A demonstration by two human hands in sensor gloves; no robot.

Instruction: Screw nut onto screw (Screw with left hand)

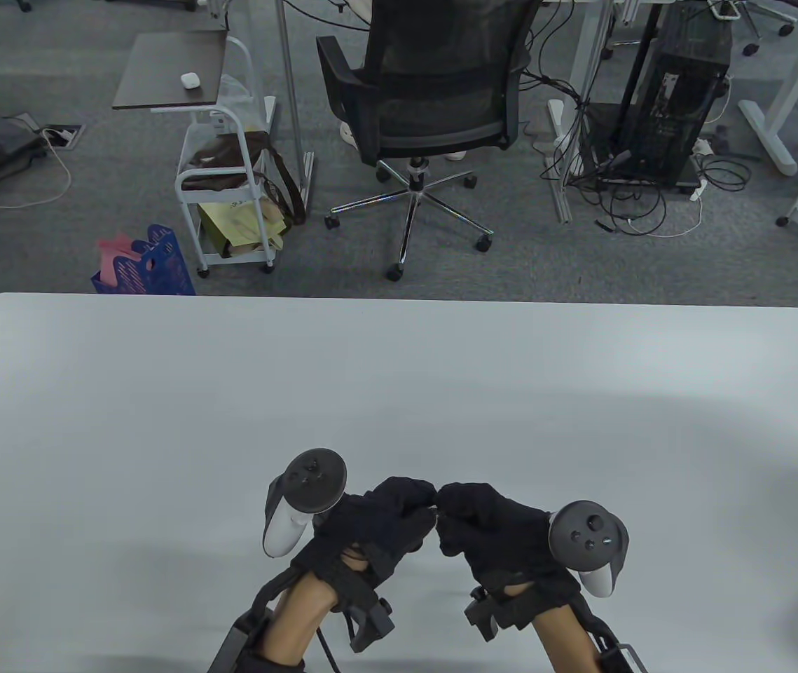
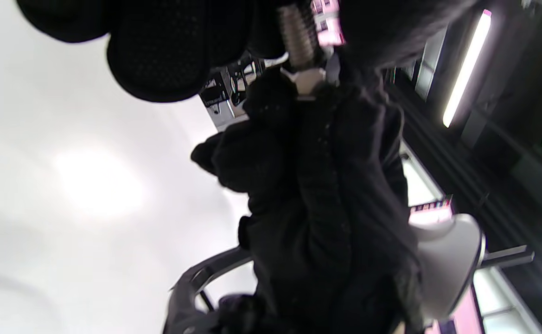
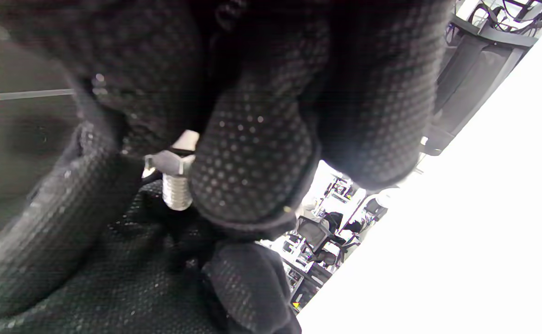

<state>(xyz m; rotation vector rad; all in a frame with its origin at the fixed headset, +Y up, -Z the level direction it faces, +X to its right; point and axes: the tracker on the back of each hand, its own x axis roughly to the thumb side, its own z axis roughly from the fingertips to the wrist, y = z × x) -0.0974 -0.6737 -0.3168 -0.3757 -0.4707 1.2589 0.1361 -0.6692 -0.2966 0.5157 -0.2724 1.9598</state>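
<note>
The nut (image 3: 171,162) sits on the threaded shaft of the screw (image 3: 176,191), and both are held up in the air between my two hands, above the near middle of the table (image 1: 399,392); in the table view the metal is hidden where the fingertips meet. From the right wrist view, the fingers (image 3: 252,167) of my right hand (image 1: 493,533) are closed around the nut end, one pad pressed against the hex and the rest curled over it. From the left wrist view, my left hand (image 1: 370,522) has its fingers (image 2: 159,60) curled shut around the threaded end of the screw (image 2: 298,39), with the pale hex of the nut (image 2: 309,81) just beyond the threads. I judge we are in the threading step itself: the nut looks engaged on the shaft, though I cannot tell how far along it has run, nor whether it is seated square. The next move, as I read it, calls for the left hand to twist while the right holds its piece steady, keeping the two on one axis so the thread does not cross. For room, the hands hover near the table's front edge, with bare white surface open to both sides and ahead; the far edge lies well off, with an office chair (image 1: 434,105) and a small cart (image 1: 223,203) on the floor beyond it.
</note>
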